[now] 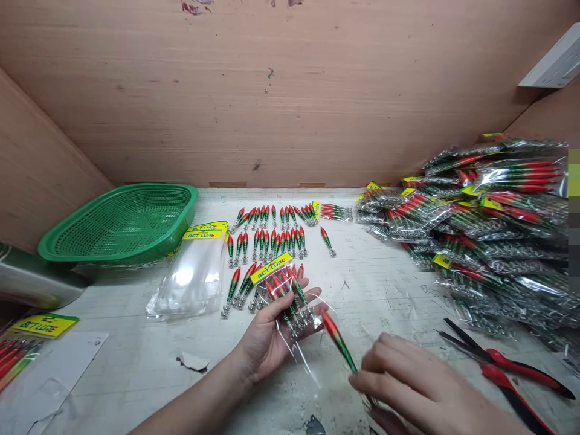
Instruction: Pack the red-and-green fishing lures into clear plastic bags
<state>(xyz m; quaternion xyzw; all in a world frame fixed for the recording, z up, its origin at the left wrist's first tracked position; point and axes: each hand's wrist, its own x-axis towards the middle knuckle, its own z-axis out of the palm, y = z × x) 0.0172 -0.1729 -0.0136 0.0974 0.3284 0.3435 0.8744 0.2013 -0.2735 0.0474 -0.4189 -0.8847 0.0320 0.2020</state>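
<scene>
My left hand [267, 338] is closed on a clear plastic bag [290, 296] with a yellow header. Several red and green fishing lures lie inside, and the bag's open end faces my right hand. My right hand [403, 380] pinches one more fishing lure [339, 341] near its hook end. That lure's red tip points up and left, beside the bag's mouth; whether it touches the plastic I cannot tell. Beyond the bag, loose lures [272, 241] lie in rough rows on the white table, some partly hidden by the bag and my left hand.
Flat unfilled bags [190, 278] are stacked left of the rows, near a green plastic basket [118, 254]. Filled bags [489, 241] form a large pile at the right. Open red-handled scissors [493, 362] lie at the right front. A wooden panel [281, 109] stands behind.
</scene>
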